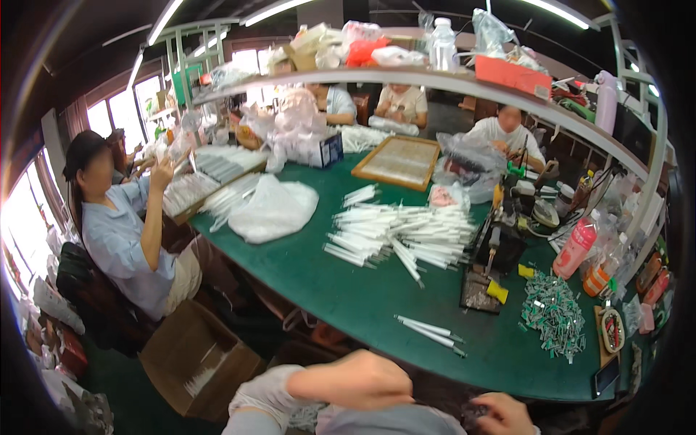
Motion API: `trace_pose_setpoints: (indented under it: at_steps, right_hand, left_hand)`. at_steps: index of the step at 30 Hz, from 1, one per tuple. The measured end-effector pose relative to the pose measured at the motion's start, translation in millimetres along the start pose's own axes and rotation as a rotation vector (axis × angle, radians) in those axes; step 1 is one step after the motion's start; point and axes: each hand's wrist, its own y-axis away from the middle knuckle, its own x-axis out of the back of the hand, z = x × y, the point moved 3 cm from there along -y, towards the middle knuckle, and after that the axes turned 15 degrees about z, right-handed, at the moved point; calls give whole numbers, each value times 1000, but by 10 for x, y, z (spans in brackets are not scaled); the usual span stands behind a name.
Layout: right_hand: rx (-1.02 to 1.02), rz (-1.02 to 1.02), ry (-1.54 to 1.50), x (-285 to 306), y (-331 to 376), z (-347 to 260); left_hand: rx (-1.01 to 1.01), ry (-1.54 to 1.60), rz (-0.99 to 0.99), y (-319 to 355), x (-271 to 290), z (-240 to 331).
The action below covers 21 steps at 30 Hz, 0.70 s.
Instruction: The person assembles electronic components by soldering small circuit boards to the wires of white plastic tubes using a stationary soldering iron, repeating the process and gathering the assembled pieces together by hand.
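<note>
My left hand is closed in front of my body, knuckles up and a little blurred. A pale sleeve cover ends at its wrist, and whatever its fingers hold is hidden. At the lower edge my right hand has its fingers bent round a small dark thing, too unclear to name. Just beyond the hands, a few thin white tubes with wire-like ends lie on the green table. A large pile of similar white tubes is spread farther back.
On the right are a heap of small green-and-silver parts, a soldering stand, a pink bottle and a phone. A white plastic bag and wooden tray lie farther off. A cardboard box stands left; co-workers sit around.
</note>
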Motion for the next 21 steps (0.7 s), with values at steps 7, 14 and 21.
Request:
trace_pose_setpoints:
  at_steps: [7, 14, 21]
  right_hand:
    - [-31, -67, -316, -523, -377, 97]
    - [-238, 39, -456, -564, -480, 342]
    - [-483, 85, -723, -477, -577, 731]
  left_hand:
    - [-24, -260, -53, 1, -674, -213]
    - [98, -264, 129, -54, -670, -752]
    - [43, -487, -60, -398, -604, -1347]
